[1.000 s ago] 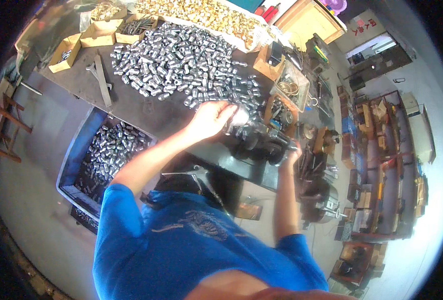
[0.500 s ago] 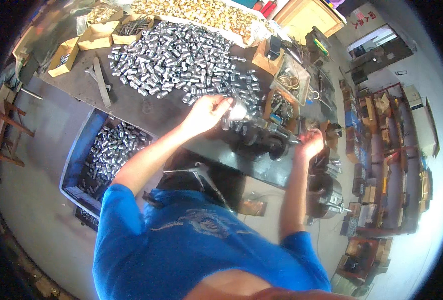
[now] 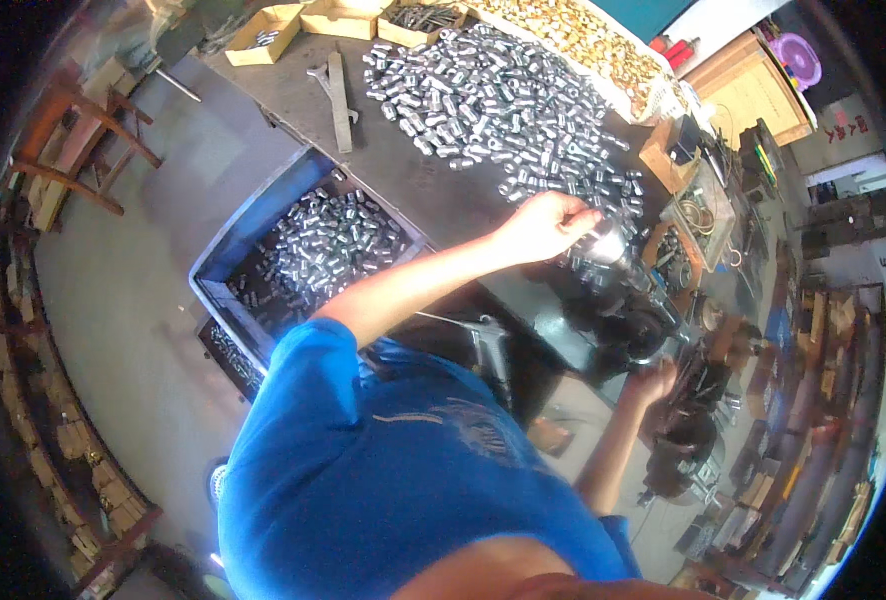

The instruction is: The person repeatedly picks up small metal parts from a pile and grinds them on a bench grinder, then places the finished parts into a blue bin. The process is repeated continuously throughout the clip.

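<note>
My left hand (image 3: 551, 228) is at the bright round metal head (image 3: 603, 244) of a small bench machine (image 3: 628, 315). Its thumb and fingers are pinched together; whatever lies between them is too small to make out. Lower and to the right, my right hand (image 3: 653, 380) is closed at the near right end of the machine, and what its fingers grip is hidden by blur and shadow. Just beyond the machine spreads a large pile of silvery metal fittings (image 3: 483, 95) on the dark bench (image 3: 293, 85).
Left of my left forearm stands a blue bin (image 3: 248, 225) with many similar fittings. Brass-coloured parts (image 3: 573, 35) lie at the back. A flat metal bar (image 3: 340, 105), yellow boxes (image 3: 263, 35) and a parts tray (image 3: 698, 215) rest on the bench. Shelves (image 3: 813, 400) line the right.
My view has turned left, so the bench and bin appear farther right and tilted. Relative to the machine, my right hand has come down toward its near side. My left hand stays at the metal head.
</note>
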Demonstrator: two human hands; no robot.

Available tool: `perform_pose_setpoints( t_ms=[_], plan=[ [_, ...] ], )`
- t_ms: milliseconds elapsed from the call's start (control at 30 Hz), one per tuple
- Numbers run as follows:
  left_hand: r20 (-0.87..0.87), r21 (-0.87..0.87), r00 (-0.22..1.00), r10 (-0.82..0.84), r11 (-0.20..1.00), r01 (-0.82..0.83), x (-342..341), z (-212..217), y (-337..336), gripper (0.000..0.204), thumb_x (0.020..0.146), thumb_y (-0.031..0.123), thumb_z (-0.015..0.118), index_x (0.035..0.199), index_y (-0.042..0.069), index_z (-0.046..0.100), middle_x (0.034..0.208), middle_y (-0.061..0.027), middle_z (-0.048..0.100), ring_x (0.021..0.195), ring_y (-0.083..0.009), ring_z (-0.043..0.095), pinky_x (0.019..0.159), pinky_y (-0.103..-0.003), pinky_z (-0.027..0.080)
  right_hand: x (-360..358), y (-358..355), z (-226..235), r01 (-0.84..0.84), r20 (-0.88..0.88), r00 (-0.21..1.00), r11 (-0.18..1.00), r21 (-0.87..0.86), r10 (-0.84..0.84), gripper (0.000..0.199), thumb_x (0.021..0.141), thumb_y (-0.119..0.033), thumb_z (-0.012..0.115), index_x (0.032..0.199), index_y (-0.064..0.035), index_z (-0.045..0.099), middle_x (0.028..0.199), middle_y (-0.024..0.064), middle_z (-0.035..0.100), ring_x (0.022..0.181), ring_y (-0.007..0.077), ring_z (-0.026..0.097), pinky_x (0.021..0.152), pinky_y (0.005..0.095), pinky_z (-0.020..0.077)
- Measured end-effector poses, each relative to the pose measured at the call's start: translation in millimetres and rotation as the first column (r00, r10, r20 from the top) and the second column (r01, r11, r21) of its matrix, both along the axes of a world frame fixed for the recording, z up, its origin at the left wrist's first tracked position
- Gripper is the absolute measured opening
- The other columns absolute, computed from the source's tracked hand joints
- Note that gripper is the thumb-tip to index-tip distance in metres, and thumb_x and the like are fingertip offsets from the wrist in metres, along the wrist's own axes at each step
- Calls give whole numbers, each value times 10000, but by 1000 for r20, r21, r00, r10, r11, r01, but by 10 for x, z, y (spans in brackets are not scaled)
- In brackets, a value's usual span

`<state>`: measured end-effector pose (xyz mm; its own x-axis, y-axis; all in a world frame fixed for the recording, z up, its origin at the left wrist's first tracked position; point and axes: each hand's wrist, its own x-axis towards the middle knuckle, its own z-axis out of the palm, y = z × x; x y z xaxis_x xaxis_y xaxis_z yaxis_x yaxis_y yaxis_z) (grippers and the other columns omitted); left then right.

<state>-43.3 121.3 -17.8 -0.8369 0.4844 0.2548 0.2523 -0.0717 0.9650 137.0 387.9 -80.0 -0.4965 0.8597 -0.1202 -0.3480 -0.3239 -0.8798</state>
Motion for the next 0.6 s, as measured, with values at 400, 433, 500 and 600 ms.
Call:
perform_pose_setpoints(
  t_ms=[400,433,500,600],
  plan=[
    [268,-272,942,202,954,-127,147,-501,-1603,346,922,285,494,714,18,566,530,-14,513,440,-73,485,417,-235,378,-363,359,675,129,-227,973,924,360,-48,105,816,-89,447,786,-36,533,581,0,358,487,114,324,456,237,295],
    [319,-290,885,338,924,-248,196,-772,-1897,365,894,320,511,721,11,598,496,-34,521,449,-107,499,437,-276,404,-226,364,687,71,-283,958,916,395,48,116,827,-112,442,792,-43,528,582,-8,335,486,103,300,448,228,273],
    [155,-631,750,642,649,-425,351,-1113,-2464,397,880,347,512,766,-17,621,536,-92,568,493,-158,566,490,-324,440,-29,123,762,67,-246,968,887,456,54,133,836,-142,431,776,-57,514,586,-19,301,488,86,265,437,213,228],
    [-4,-819,682,731,389,-422,622,-1628,-3267,320,805,307,585,809,-9,634,624,-190,603,638,-283,634,614,-392,483,258,30,588,-72,-192,967,905,419,165,189,843,-219,453,728,-74,492,546,-29,289,466,74,264,415,212,208]
  ],
)
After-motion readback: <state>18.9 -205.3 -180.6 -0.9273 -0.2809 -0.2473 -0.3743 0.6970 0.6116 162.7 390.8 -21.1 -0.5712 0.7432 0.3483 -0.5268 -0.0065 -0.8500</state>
